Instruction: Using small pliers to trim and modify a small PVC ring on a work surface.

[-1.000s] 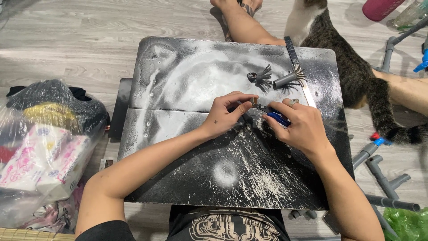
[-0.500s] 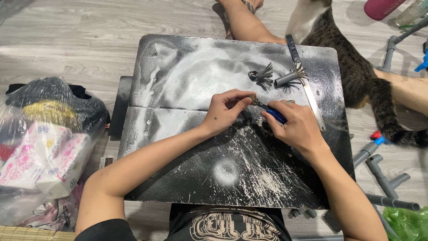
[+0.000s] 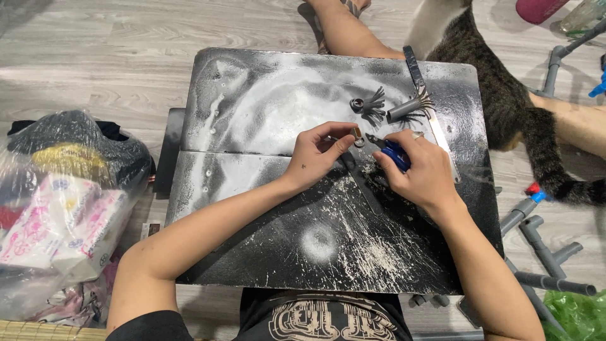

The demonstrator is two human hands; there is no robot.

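1. Head view, worktop [image 3: 252, 208]: a black board streaked with white powder is set on a grey wood floor.
2. Left hand [image 3: 319, 155]: a small metal piece [image 3: 357, 136] is pinched between thumb and forefinger, just above the worktop's middle.
3. Right hand [image 3: 420, 167]: closed around blue-handled pliers [image 3: 391, 151], whose tips are brought to the metal piece.
4. Far edge: two frayed wire bundles [image 3: 372, 104] and a grey tube [image 3: 404, 110] are laid near a long strip.
5. Container: a clear plastic bag [image 3: 63, 208] at left, filled with printed packets and dark cloth.
6. A tabby cat [image 3: 505, 95] is seen at right, beside grey pipes [image 3: 543, 252].
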